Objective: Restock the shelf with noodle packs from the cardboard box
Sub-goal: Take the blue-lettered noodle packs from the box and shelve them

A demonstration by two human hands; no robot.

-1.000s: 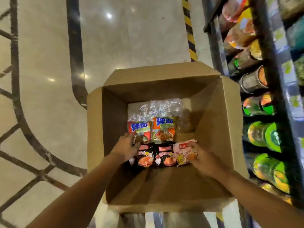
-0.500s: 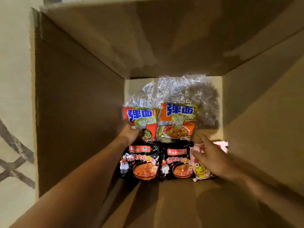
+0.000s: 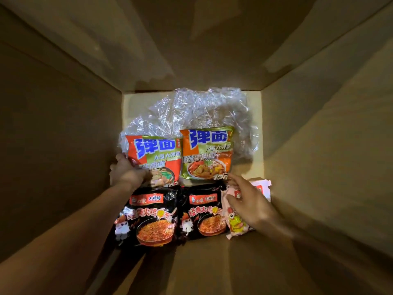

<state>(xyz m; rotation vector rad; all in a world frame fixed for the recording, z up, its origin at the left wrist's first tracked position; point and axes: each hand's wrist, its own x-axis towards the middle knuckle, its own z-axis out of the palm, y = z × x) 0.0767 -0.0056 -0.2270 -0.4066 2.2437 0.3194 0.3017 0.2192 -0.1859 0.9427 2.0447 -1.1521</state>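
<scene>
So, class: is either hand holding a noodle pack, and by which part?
The left hand grips the left orange noodle pack at its lower left edge. The right hand rests on the pink pack, fingers relaxed, gripping nothing.

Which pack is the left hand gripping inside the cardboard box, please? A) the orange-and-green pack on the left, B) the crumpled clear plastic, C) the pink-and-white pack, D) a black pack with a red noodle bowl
A: the left hand curls around the lower left edge of the left orange-and-green pack; the black packs lie nearer, untouched by it.
</scene>
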